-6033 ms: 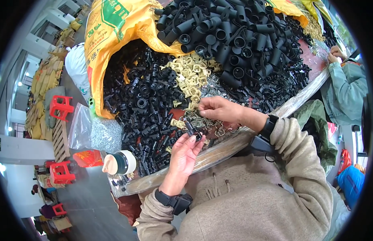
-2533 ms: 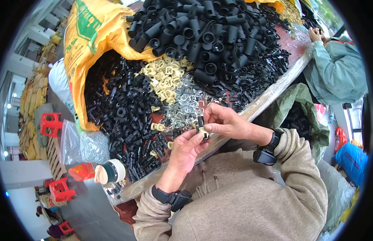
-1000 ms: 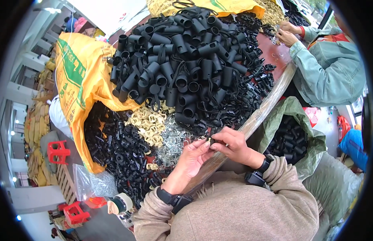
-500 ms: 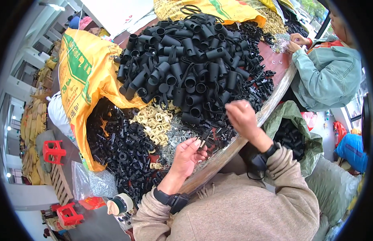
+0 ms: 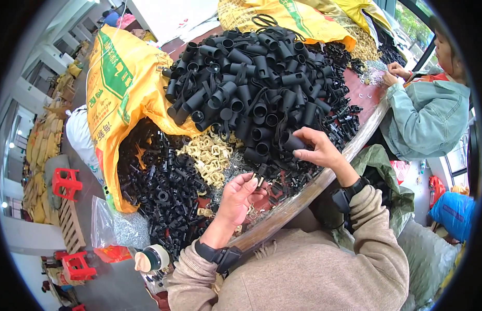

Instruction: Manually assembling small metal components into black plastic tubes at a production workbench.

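My left hand is closed in a pinch on a small pale cream clip, held above the near part of the table. My fingers hide part of it. My right hand has its thumb and fingers around the end of a black tube at the near right side of a big heap of black tubes with cords. Left of my hands lies a pile of cream plastic buckles. Small black plastic parts spill from a yellow sack.
The table's wooden edge runs diagonally before me. A green sack with black parts stands at its right. Another person handles small metal pieces at the far right. A jar-like cup and a clear plastic bag sit lower left.
My right hand has come down from above the heap's right side and taken hold of a black tube. The left hand keeps its pinch; the whole view has shifted slightly.
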{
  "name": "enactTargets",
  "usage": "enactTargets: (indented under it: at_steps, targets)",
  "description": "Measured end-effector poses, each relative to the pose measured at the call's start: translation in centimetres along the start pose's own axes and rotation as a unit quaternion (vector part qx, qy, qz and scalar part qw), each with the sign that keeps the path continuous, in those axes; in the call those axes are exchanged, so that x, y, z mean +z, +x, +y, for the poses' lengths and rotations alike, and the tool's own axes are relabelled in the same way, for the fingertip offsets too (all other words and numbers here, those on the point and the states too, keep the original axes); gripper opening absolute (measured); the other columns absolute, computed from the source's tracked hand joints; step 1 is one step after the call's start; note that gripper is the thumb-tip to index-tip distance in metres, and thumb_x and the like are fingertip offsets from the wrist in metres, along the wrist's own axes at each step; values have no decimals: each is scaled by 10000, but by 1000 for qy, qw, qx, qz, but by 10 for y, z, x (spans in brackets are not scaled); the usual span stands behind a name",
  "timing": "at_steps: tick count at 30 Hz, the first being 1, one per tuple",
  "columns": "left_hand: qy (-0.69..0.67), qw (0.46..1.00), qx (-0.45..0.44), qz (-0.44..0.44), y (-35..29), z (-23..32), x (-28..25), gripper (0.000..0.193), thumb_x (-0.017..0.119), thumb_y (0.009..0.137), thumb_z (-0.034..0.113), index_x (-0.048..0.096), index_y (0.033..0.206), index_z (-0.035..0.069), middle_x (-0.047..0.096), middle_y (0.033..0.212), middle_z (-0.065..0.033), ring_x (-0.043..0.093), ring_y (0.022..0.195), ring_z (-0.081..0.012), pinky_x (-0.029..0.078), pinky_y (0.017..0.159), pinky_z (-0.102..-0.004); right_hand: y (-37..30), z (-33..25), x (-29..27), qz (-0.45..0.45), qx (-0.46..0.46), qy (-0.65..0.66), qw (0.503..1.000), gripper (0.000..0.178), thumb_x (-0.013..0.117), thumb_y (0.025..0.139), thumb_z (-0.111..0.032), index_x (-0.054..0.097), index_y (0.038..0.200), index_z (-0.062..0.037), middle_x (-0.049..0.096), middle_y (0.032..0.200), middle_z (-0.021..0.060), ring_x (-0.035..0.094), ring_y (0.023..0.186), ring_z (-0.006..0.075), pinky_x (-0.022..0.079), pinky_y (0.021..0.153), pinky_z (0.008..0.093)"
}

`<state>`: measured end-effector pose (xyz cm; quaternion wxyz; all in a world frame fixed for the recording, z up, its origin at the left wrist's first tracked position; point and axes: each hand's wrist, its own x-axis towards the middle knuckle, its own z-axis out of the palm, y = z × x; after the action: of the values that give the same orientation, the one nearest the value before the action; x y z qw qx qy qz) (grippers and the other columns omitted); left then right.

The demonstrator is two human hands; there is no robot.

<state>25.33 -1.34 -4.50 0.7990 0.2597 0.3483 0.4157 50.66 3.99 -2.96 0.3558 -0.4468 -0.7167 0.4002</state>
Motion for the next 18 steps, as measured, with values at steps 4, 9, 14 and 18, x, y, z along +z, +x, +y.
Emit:
enactTargets:
  at_steps: [4,9,14,18]
  targets:
    - [5,1000,9,8,-1,11,11,254,567,823,122,508,1040,5,604,869,-89,583,679,-110,502,603,-198,-5,-10,2,-128,3,83,988,293,582,805,-190,536,990,32,587,775,50,549,712,89,445,636,221]
    - [71,997,18,-21,-1,16,16,278,583,812,113,515,1058,5,597,858,-57,536,613,-70,462,558,-177,-9,-25,18,-173,75,260,947,312,494,856,-241,545,988,37,595,799,65,559,688,104,449,594,205]
    - [161,985,10,-55,-5,17,15,282,596,800,104,535,1054,-1,584,841,-30,511,627,-47,438,551,-172,-18,-12,36,-190,240,459,834,399,392,884,-329,529,1026,18,601,827,117,539,568,130,406,429,217]
    - [226,973,36,-39,-6,14,21,280,608,789,94,543,1040,-10,586,795,-28,504,591,-41,424,516,-174,-28,-6,49,-142,369,569,721,417,377,881,-360,517,1028,3,599,826,140,509,484,135,352,351,220]
